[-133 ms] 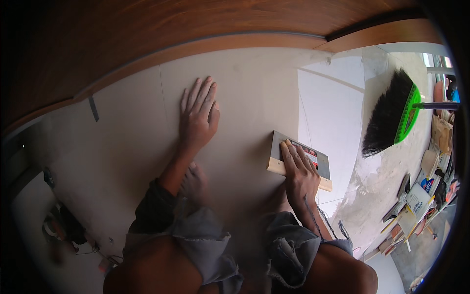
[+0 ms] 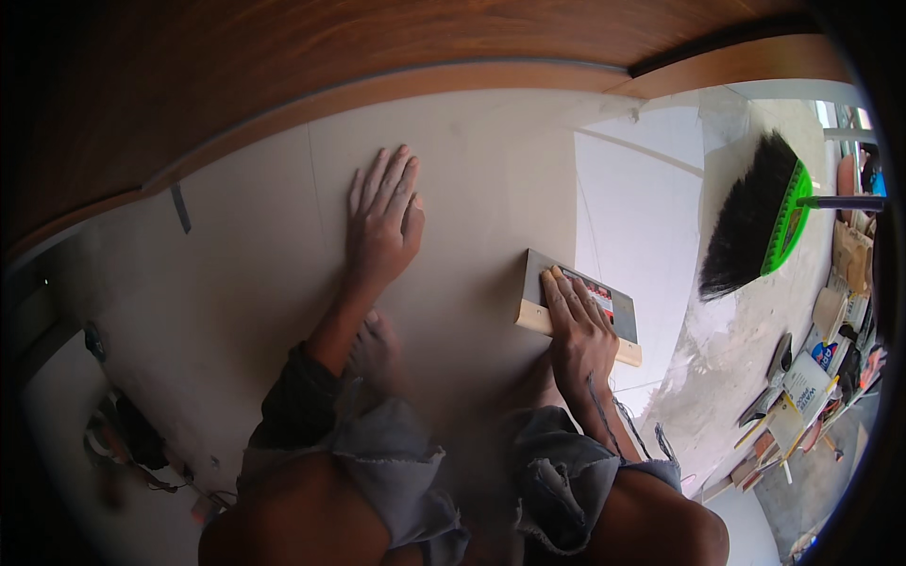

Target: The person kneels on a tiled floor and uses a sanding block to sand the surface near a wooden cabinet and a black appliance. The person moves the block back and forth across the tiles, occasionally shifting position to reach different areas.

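My left hand [image 2: 385, 215] lies flat on the pale floor [image 2: 472, 170], its fingers stretched away from me and dusty at the tips. To the right, my right hand [image 2: 583, 330] grips a wide putty knife [image 2: 535, 274] with a broad metal blade and a pale wooden handle strip along its near edge. The fingers of that hand rest along the top of the blade, over a coloured label; the thumb is hidden. From this view I cannot tell whether the blade touches the floor. My bare foot [image 2: 375, 344] shows behind the left forearm.
A brown wooden panel [image 2: 396, 38] runs along the far side. At the right are a broom [image 2: 755, 226] with black bristles and a green head, and a clutter of boxes and tools [image 2: 802, 391]. Dark objects [image 2: 132, 429] sit at the lower left. Sunlight falls right of the putty knife.
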Demonstrator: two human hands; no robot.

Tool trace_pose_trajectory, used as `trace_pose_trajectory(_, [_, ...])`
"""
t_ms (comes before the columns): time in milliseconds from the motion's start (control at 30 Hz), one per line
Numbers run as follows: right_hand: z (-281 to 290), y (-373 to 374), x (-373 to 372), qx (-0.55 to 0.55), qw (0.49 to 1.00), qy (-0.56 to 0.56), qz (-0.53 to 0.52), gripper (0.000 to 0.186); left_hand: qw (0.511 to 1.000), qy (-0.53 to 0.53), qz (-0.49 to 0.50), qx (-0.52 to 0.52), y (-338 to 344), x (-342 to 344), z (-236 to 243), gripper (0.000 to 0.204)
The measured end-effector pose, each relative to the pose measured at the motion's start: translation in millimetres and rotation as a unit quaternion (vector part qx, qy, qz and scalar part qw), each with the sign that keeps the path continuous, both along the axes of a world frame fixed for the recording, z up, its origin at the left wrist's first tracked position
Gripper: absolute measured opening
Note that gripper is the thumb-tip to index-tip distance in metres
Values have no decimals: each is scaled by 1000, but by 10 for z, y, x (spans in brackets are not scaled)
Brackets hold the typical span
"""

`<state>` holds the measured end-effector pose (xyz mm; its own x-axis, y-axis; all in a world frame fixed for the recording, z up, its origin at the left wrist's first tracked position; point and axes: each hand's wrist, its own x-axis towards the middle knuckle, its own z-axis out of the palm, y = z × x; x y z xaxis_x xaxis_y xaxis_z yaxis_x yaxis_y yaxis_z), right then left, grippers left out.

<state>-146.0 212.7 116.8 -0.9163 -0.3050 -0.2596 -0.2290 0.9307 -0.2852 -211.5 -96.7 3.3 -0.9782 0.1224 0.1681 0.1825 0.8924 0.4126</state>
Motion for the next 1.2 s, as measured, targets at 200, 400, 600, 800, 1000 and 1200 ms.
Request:
trace_pose_trajectory(200, [-45,-8,-42,-1,1000,11,-6,54,1000,6,2,-11,-13,-51,-37,53])
trace_pose_trajectory(400, [-58,4,-33,7,1000,8,-4,53,1000,4,2,-9,-22,-55,-53,53])
trace_pose_trajectory(600, [-48,10,-28,-4,1000,-1,-8,53,1000,0,2,-11,-14,-54,-56,53])
trace_pose_trajectory(800, [-58,30,-42,-1,1000,-1,-2,54,1000,3,2,-13,-17,-48,-57,53])
trace_pose_trajectory(1000, [-48,32,-39,4,1000,-1,10,55,1000,-1,6,-17,-12,-44,-59,53])
trace_pose_trajectory(1200, [-30,32,-58,-7,1000,-5,11,55,1000,-6,5,-16,3,-41,-51,54])
